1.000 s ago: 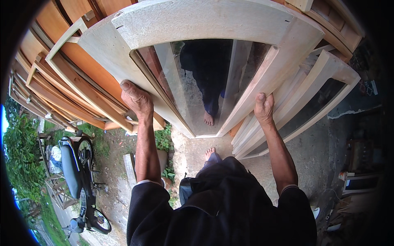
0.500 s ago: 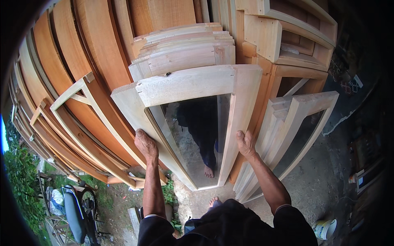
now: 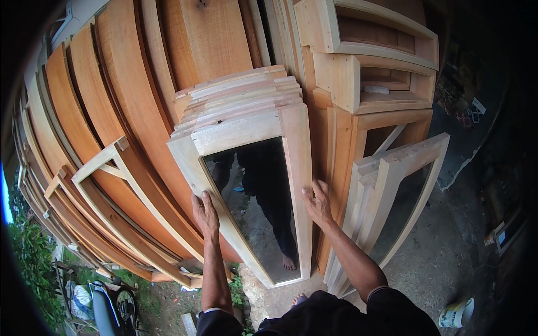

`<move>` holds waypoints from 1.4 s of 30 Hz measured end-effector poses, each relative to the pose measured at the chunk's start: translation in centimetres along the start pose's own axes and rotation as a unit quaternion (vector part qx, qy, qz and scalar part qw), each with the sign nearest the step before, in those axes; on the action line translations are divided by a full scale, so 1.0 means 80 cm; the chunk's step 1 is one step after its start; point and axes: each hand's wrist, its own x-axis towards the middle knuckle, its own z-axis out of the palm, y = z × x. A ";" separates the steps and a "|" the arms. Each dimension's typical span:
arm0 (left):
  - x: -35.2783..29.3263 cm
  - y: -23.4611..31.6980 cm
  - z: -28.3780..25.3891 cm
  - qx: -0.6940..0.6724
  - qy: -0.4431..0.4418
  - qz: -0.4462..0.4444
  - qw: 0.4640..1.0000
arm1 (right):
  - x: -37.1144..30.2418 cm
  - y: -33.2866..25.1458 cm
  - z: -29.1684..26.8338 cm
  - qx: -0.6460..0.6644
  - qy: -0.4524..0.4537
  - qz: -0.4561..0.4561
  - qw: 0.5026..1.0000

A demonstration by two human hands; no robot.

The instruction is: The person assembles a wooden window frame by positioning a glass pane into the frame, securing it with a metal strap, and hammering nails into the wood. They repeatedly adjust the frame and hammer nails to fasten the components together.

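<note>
A pale wooden window sash with dark glass leans upright in front of me, against a stack of similar frames. My left hand grips its left side rail, thumb on the front face. On the opposite rail, my right hand holds the edge with bent fingers; the fingertips behind it are partly hidden. The glass reflects dark clothing and a bare foot.
More glazed frames lean at the right, beside stacked wooden box frames. Tall brown boards and a thin open frame stand at left. A motorcycle is at lower left, a white bucket at lower right.
The sash has moved back and settled closer against the stack behind it, both hands moving with it. My view has shifted slightly.
</note>
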 end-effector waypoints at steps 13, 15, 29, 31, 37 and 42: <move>-0.047 0.007 0.013 0.079 0.115 0.051 0.989 | -0.053 -0.013 -0.032 0.002 -0.032 0.029 0.999; -0.081 0.022 0.020 0.085 0.115 0.095 0.985 | -0.098 -0.018 -0.051 0.035 -0.064 -0.003 0.997; -0.291 0.159 0.183 -0.248 -0.273 -0.018 0.929 | -0.519 0.169 -0.225 -0.056 -0.358 0.358 0.860; -0.295 0.182 0.206 -0.249 -0.276 0.001 0.928 | -0.584 0.193 -0.254 -0.058 -0.299 0.417 0.857; -0.256 0.258 0.276 -0.334 -0.235 0.007 0.913 | -0.747 0.230 -0.327 0.001 -0.158 0.562 0.812; -0.225 0.307 0.306 -0.346 -0.296 -0.082 0.887 | -0.852 0.249 -0.390 0.038 -0.065 0.530 0.845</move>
